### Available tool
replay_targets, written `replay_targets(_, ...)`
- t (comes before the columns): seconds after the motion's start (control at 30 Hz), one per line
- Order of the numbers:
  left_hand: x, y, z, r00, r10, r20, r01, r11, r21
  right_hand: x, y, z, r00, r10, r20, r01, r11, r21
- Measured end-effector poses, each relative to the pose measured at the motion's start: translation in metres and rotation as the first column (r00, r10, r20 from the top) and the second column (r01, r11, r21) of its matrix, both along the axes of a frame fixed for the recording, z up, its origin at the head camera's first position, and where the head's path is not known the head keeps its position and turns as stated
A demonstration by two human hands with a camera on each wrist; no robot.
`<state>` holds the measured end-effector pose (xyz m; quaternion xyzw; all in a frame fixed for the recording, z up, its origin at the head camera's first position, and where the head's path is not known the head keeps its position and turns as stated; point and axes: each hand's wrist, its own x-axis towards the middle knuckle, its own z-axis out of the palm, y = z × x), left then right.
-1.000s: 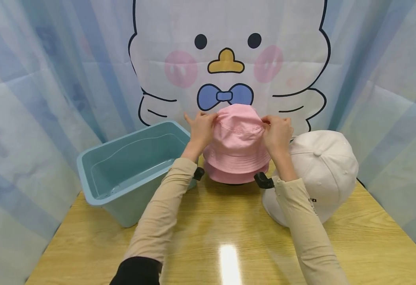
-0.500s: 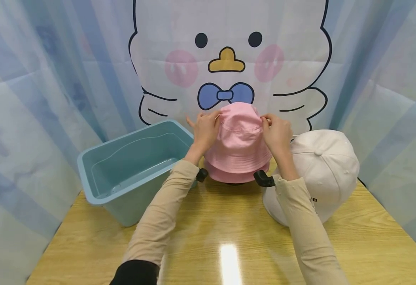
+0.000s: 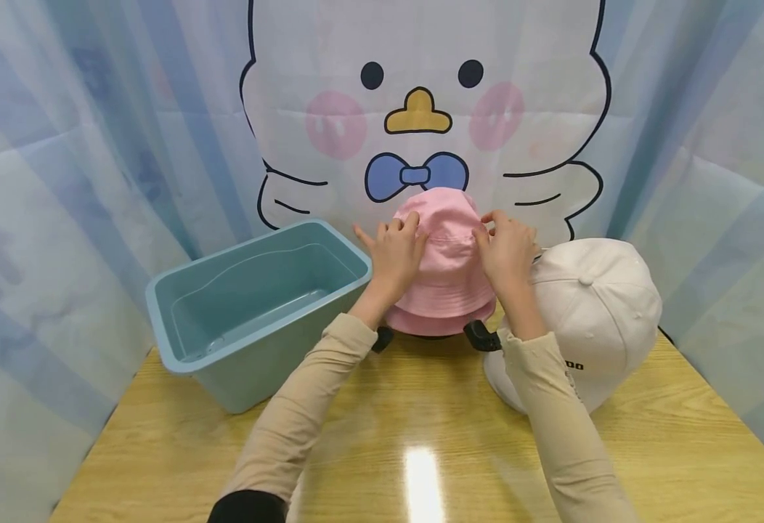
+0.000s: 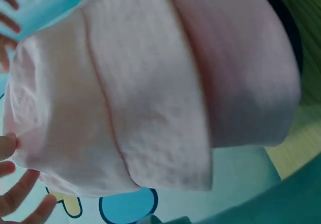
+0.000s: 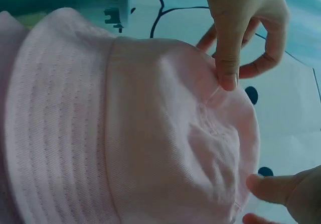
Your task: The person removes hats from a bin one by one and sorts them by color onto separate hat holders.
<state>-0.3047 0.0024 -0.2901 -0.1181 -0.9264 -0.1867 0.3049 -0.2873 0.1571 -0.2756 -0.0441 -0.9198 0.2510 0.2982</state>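
A pink bucket hat [image 3: 447, 269] sits crown up over a second pink brim [image 3: 437, 323], with a dark edge showing beneath. At the crown's left side, my left hand [image 3: 395, 254] pinches the fabric; the right wrist view has its thumb [image 5: 228, 78] on the cloth and other fingers partly behind the crown. My right hand [image 3: 509, 250] holds the crown's right side between thumb and finger. From the left wrist, the hat [image 4: 145, 93] appears sideways with both hands' fingers at the left edge. Beside my right forearm stands a white baseball cap [image 3: 591, 312].
An open blue-green plastic bin [image 3: 258, 334] stands on the left of the wooden table [image 3: 434, 407]. Behind everything hangs a light curtain [image 3: 545, 94] printed with a cartoon bird. Small black devices [image 3: 480, 335] are worn at the wrists.
My left hand has shifted right, from the crown's left edge further onto its front, with its thumb coming across the seam. My right hand has barely moved; the hat stays in place.
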Motion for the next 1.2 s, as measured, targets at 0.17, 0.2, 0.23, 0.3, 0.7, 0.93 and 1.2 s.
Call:
replay_targets(0.17,0.002,-0.006,-0.009,0.992,-0.015,-0.129,-0.011,0.981,-0.195,0.006,-0.007,-0.011,0.982,0.126,-0.139,-0.097,0.975,0.201)
replay_targets(0.2,0.002,-0.007,-0.011,0.985,-0.018,-0.171,-0.024,0.97,-0.242,0.005,-0.008,-0.013,0.978,0.146,-0.147,-0.107,0.963,0.246)
replay_targets(0.23,0.002,-0.008,-0.012,0.977,-0.028,-0.212,-0.033,0.959,-0.28,0.004,-0.008,-0.014,0.975,0.16,-0.153,-0.11,0.95,0.291)
replay_targets(0.3,-0.001,-0.01,-0.016,0.955,-0.048,-0.293,-0.058,0.938,-0.343,0.001,-0.009,-0.018,0.971,0.174,-0.164,-0.108,0.931,0.348)
replay_targets(0.7,-0.01,-0.03,-0.02,0.883,-0.077,-0.463,-0.056,0.962,-0.267,0.0,-0.006,-0.035,0.895,0.255,-0.366,-0.154,0.947,0.282)
replay_targets(0.93,-0.003,-0.036,-0.019,0.894,-0.082,-0.441,-0.031,0.969,-0.244,0.009,-0.002,-0.035,0.867,0.304,-0.394,-0.235,0.948,0.214)
replay_targets(1.2,0.022,-0.046,-0.018,0.941,-0.149,-0.304,0.092,0.977,-0.194,0.029,0.002,-0.037,0.863,0.36,-0.356,-0.283,0.926,0.251)
